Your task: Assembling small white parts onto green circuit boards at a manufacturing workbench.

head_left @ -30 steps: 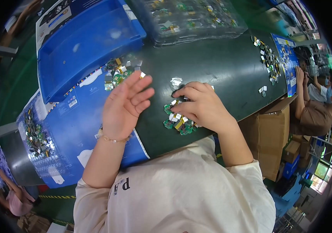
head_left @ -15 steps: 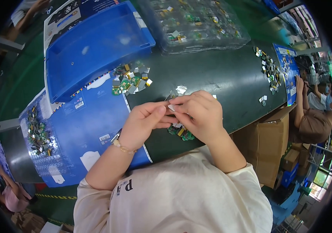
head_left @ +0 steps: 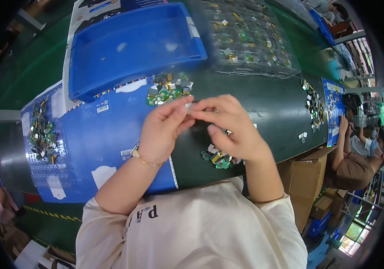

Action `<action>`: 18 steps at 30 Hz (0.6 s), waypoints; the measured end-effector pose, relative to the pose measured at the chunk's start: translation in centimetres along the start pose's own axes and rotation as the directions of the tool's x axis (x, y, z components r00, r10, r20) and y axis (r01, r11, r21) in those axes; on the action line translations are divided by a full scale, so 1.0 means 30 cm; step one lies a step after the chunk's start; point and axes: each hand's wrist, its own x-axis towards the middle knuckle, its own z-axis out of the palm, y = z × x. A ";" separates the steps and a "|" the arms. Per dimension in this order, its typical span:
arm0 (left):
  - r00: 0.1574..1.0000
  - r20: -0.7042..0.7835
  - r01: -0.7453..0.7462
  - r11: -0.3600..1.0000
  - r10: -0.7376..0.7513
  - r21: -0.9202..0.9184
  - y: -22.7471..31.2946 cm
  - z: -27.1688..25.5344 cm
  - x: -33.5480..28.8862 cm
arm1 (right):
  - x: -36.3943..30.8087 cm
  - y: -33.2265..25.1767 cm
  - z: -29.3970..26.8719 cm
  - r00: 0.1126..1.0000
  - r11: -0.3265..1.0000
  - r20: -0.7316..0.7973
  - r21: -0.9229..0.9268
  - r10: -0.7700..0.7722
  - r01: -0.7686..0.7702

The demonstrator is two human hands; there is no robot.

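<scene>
Far to the left on the dark worktop (head_left: 272,112), a heap of small green and gold parts (head_left: 41,134) lies on a blue printed sheet (head_left: 97,139), with an empty blue bin (head_left: 129,45) behind it and a second little heap (head_left: 169,87) at the bin's front corner. Just right of that, the left hand (head_left: 160,134) has come in from where it hung open and flat a second ago, and its thumb and forefinger now pinch against those of the right hand (head_left: 232,127). Both sets of fingers are closed on one tiny pale part (head_left: 188,106), held up above the worktop between them, so the part looks to be under close handling rather than just picked. Below the right hand sits another small cluster of parts (head_left: 219,158). Further right, a clear compartment tray (head_left: 250,40) and a scatter of parts (head_left: 313,105) lie near another person (head_left: 358,157).
</scene>
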 end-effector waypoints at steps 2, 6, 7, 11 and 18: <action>0.999 -0.042 -0.018 0.995 0.014 -0.096 0.003 -0.003 0.004 | 0.029 0.006 -0.040 0.995 0.997 0.070 -0.039 -0.066 0.069; 0.999 -0.040 -0.036 0.996 0.033 -0.078 0.018 -0.003 0.012 | 0.145 0.001 -0.095 0.981 0.980 -0.135 -0.166 -0.136 0.113; 0.998 -0.049 -0.039 0.999 0.039 -0.003 0.015 0.005 0.010 | 0.180 0.029 -0.077 0.974 0.975 -0.168 -0.184 -0.154 0.122; 0.999 0.038 -0.012 0.989 0.007 0.150 -0.006 0.006 0.017 | 0.196 0.077 0.038 0.993 0.913 -0.071 -0.390 0.096 -0.116; 0.986 0.152 0.019 0.952 -0.069 0.307 -0.012 0.021 -0.006 | 0.127 0.026 0.005 0.997 0.930 -0.057 -0.363 0.043 -0.061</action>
